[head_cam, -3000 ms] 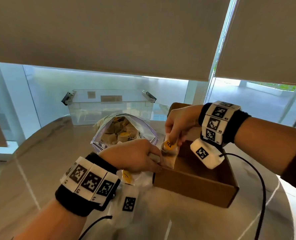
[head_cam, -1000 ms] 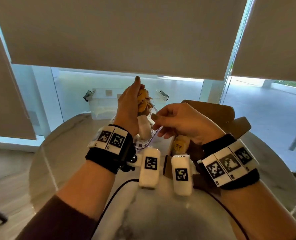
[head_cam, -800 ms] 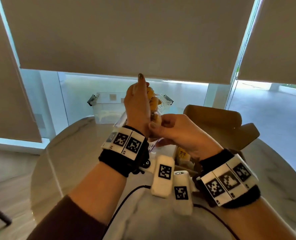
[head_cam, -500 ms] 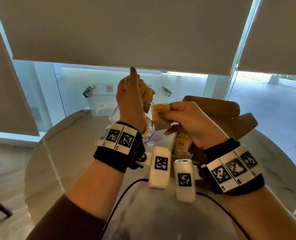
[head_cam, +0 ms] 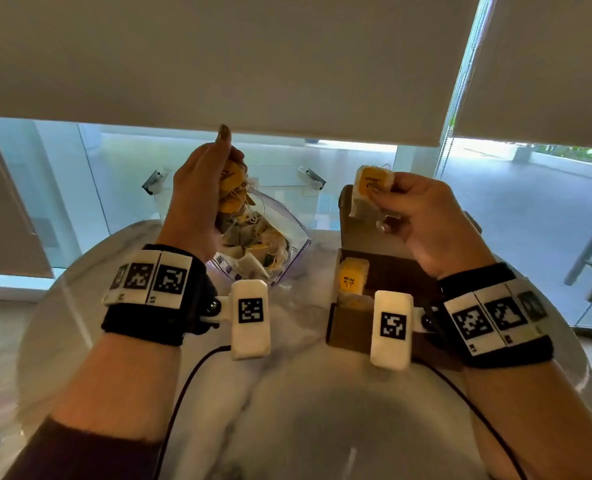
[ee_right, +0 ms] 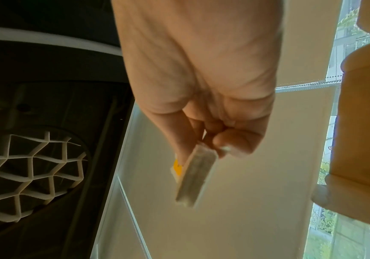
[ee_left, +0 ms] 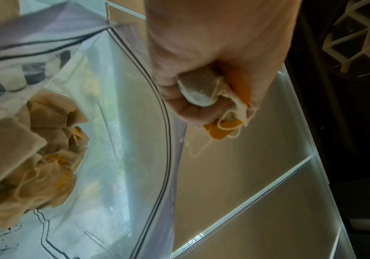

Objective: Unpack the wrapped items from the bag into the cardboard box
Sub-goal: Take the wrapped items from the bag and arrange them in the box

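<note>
Wrapped item (head_cam: pixel 369 194) is pinched in right hand (head_cam: pixel 429 220) fingers above cardboard box (head_cam: pixel 353 327); left hand (head_cam: pixel 197 199) grips a bunch (ee_left: pixel 210 98) over the bag (head_cam: pixel 280 244).

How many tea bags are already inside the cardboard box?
1 is plainly visible: a tea bag with a yellow tag stands in the cardboard box at its near left corner. Others may be hidden behind the right wrist.

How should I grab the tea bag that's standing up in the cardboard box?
Pinch the yellow top edge of the tea bag, coming straight down from above. It stands upright against the left wall of the cardboard box, so only its top pokes up free, and the walls block the sides. The right hand already pinches another tea bag flat between thumb and fingers; copy that.
</note>
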The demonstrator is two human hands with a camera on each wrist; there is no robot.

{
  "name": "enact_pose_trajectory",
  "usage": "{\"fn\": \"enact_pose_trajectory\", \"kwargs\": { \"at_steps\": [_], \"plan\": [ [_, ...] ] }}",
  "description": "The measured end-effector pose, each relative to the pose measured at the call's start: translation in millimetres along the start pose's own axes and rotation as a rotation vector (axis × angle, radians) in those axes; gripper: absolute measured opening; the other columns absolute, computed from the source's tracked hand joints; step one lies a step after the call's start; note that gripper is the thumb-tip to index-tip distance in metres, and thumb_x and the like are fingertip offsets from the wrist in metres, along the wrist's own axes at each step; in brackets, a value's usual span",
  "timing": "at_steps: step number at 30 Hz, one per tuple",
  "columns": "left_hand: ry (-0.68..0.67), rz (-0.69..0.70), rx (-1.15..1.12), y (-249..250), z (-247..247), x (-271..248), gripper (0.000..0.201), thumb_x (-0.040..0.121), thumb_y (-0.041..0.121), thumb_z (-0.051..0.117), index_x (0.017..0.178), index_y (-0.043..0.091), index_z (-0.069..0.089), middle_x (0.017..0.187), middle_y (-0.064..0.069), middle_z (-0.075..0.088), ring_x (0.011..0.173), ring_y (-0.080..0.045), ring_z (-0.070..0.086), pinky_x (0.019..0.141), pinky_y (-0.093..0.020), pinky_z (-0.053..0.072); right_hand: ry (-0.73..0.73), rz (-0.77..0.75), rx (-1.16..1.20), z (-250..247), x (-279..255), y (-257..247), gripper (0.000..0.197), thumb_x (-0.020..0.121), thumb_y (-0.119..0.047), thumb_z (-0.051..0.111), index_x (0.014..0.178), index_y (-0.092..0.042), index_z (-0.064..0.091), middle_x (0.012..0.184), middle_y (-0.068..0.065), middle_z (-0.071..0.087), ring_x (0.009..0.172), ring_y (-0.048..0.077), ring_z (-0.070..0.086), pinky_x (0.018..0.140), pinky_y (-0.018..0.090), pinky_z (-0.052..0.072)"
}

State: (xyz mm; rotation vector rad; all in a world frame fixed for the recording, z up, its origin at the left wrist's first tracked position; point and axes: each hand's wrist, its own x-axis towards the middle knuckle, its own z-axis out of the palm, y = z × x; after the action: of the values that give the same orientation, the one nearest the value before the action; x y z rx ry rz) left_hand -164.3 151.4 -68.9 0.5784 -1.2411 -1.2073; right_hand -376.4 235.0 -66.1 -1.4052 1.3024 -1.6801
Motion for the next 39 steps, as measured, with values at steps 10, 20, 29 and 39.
{"fn": "enact_pose_trajectory", "kwargs": {
  "at_steps": [10,20,29,39],
  "plan": [
    [-0.369,-0.008,0.595,-11.7,46.2,-27.7,0.011,0.088,0.027,0.063,0.091,0.017,0.065,0.051,0.009,0.055,0.04,0.001,0.046,0.04,-0.013,0.038,-0.097,-0.076,-0.149,9.4,-1.7,3.7,0.048,0.077,0.004,0.068,0.119,-0.015,0.056,0.081,0.006,0.066,0.065,0.01,0.061,0.053,0.02,0.047],
    [-0.425,0.022,0.639,-12.2,48.0,-29.5,0.01,0.087,0.026,0.064,0.079,0.02,0.063,0.055,0.004,0.054,0.04,0.0,0.048,0.04,-0.011,0.039,-0.222,-0.055,-0.467,5.3,-4.9,-14.9,0.023,0.076,-0.015,0.073,0.099,-0.015,0.068,0.089,0.002,0.067,0.06,0.006,0.06,0.054,0.013,0.05],
    [-0.642,-0.068,0.988,-34.7,42.5,-28.4,0.015,0.085,0.041,0.062,0.09,0.027,0.067,0.075,0.005,0.067,0.056,0.001,0.06,0.047,-0.008,0.045,-0.39,0.104,-0.777,-3.5,35.9,-41.7,0.008,0.081,-0.011,0.068,0.088,-0.012,0.064,0.083,0.005,0.069,0.061,0.009,0.067,0.06,0.017,0.056],
    [-0.764,0.188,1.149,-45.3,51.7,-25.4,0.018,0.082,0.034,0.068,0.083,0.016,0.066,0.076,0.01,0.062,0.073,-0.008,0.057,0.069,-0.023,0.042,-0.706,0.416,-1.039,-9.8,51.0,-12.7,0.007,0.085,-0.004,0.065,0.087,-0.01,0.063,0.081,0.007,0.069,0.069,0.019,0.069,0.059,0.021,0.057]
  ]
}}
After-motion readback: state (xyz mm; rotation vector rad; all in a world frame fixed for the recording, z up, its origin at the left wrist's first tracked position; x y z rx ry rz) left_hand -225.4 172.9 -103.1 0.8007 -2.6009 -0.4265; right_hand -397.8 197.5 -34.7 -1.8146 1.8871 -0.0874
